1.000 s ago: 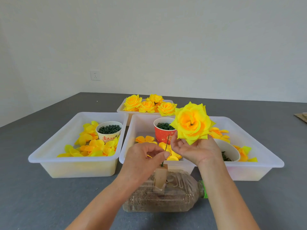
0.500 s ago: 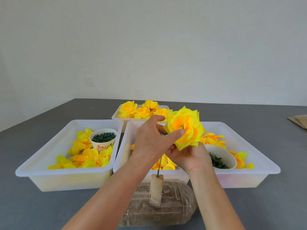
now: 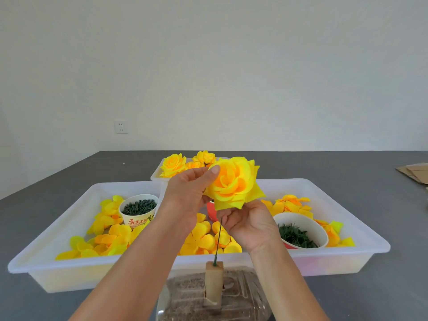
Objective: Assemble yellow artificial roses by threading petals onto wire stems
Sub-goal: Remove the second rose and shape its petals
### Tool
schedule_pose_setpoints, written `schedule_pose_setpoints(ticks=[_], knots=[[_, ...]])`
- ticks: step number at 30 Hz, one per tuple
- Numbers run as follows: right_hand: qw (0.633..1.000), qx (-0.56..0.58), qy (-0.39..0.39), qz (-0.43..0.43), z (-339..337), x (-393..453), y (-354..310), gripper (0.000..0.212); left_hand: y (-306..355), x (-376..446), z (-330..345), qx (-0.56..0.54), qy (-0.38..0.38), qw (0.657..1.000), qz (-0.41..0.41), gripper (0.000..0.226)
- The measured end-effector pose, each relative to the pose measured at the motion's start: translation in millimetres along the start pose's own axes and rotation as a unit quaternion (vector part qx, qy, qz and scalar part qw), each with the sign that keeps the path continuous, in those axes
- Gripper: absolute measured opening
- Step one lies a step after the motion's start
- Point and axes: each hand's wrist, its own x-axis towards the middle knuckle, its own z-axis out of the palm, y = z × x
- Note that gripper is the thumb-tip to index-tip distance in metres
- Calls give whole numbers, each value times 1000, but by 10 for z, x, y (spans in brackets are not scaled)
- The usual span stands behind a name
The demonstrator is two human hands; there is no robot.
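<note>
- Roughly, L to R: left tray [image 3: 69, 230] on the grey tabletop [image 3: 34, 304] holds loose yellow petals [image 3: 108, 237] & a paper cup [image 3: 139, 210] of dark green bits; looks like raw stock, lots left.
- Left hand [image 3: 185, 198] is up by the rose [image 3: 234, 181], fingers curled w/ fingertips [image 3: 214, 169] pinching the outer petals on its left side; looks like shaping or seating the bloom.
- Rose sits atop the wire stem [image 3: 218, 242], which runs down into a wooden block [image 3: 214, 283] fixed on a sand-filled plastic bottle [image 3: 192, 297] at the near edge.
- Right hand [image 3: 250, 225] is under the bloom, fingers curled in at its base/around the stem top; exact contact hidden by petals.
- Behind, a small tray [image 3: 155, 176] carries finished roses [image 3: 173, 164], at least 3 in view.
- Right tray [image 3: 370, 239] has more petals [image 3: 208, 239], a red cup [image 3: 212, 212] mostly hidden, & a bowl [image 3: 301, 230] of green pieces.
- Progress guess: this rose looks near fully petalled; prob. needs pulling off the jig & adding to the finished lot. Plenty of petals remain, so many more to go.
</note>
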Motion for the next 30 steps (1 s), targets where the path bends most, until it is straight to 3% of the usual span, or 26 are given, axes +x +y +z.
schedule_pose_setpoints(ticks=[2, 5, 9, 12, 16, 18, 21, 24, 27, 30], knots=[[999, -29, -26, -3, -16, 12, 8, 23, 53, 55, -53, -20, -10, 1000, -5, 16], [991, -114, -63, -9, -78, 44, -8, 13, 131, 153, -141, -14, -30, 999, -13, 17], [936, -317, -136, -66, -132, 102, -84, 18, 218, 254, -263, 33, -78, 996, -23, 13], [896, -397, -173, -99, -113, 150, -137, 28, 245, 340, -328, 68, -85, 994, -25, 15], [837, -507, -147, -146, -92, 243, -165, 8, 231, 446, -361, 111, -81, 990, -28, 20], [824, -522, -154, -158, -79, 285, -150, 12, 209, 506, -362, 117, -72, 990, -28, 20], [812, -524, -155, -206, -48, 390, -150, 31, 151, 638, -386, 68, -38, 996, -49, 38], [772, -555, -111, -289, -65, 596, -155, 23, 58, 767, -438, 7, -14, 997, -69, 47], [733, -589, -83, -331, -112, 795, -148, 18, -65, 871, -476, -19, -15, 998, -63, 43], [682, -637, -74, -352, -208, 972, -151, 15, -181, 971, -518, -13, 20, 999, -23, 16]])
